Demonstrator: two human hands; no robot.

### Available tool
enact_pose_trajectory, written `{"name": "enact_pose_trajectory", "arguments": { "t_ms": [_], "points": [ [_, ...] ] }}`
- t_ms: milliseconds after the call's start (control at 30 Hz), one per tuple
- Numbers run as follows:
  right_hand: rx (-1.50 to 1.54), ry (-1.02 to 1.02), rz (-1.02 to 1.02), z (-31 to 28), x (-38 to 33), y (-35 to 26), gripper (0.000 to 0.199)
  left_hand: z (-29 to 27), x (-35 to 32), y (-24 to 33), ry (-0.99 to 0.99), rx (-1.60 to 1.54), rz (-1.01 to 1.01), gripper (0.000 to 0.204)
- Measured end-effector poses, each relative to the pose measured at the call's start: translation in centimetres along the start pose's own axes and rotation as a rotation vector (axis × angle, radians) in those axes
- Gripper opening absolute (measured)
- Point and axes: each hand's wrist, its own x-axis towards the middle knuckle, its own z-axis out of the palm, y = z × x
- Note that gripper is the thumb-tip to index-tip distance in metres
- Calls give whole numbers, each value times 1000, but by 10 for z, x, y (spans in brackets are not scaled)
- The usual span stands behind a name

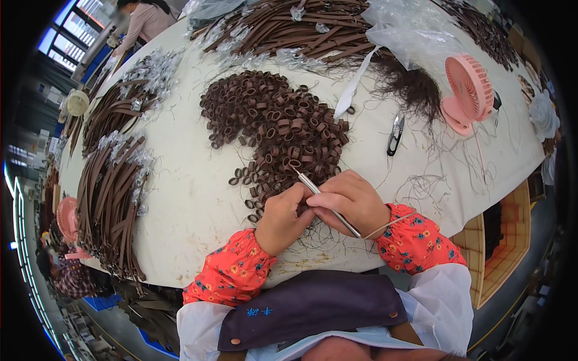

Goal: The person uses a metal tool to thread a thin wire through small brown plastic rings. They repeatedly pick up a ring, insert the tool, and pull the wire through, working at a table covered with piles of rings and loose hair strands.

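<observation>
My right hand (352, 198) is closed round a slim silver pen-shaped tool (330, 210). Its thin pointed tip reaches up and left over the near edge of a big heap of small brown strap loops (289, 120). Right beside it, my left hand (282, 219) is closed, its fingertips bunched against those of my right hand. What the left fingers pinch, if anything, is hidden. A few loops lie loose to the left of the heap, and dark thread ends are scattered under my hands.
Brown straps in clear plastic (111, 204) lie in bundles at the left, with more straps (301, 27) at the back. To the right are black thread snips (395, 135), a pink fan (466, 93) and dark loose threads (409, 87). A wooden crate (506, 234) stands below the table's right edge.
</observation>
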Motion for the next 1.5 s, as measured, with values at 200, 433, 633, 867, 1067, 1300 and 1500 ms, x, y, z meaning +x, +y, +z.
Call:
{"name": "enact_pose_trajectory", "arguments": {
  "t_ms": [200,433,633,867,1067,1300,1500],
  "points": [
    [19,78,86,-2,1,1,35,7,-2,-10,-86,-678,-189,20],
    [140,131,230,-5,5,0,33,-5,1,-11,-56,-593,-237,16],
    [42,66,106,-5,4,5,33,-9,3,-4,33,-208,-8,10],
    [134,73,145,-4,4,3,34,-1,-1,-11,47,-509,-87,8],
    [73,82,91,-3,4,1,32,7,-3,-14,15,-685,-110,9],
    [51,77,94,-3,2,1,30,7,-3,-11,20,-672,-151,9],
    [7,52,81,-4,4,1,28,13,-2,-10,95,-720,-164,7]
  ]
}}
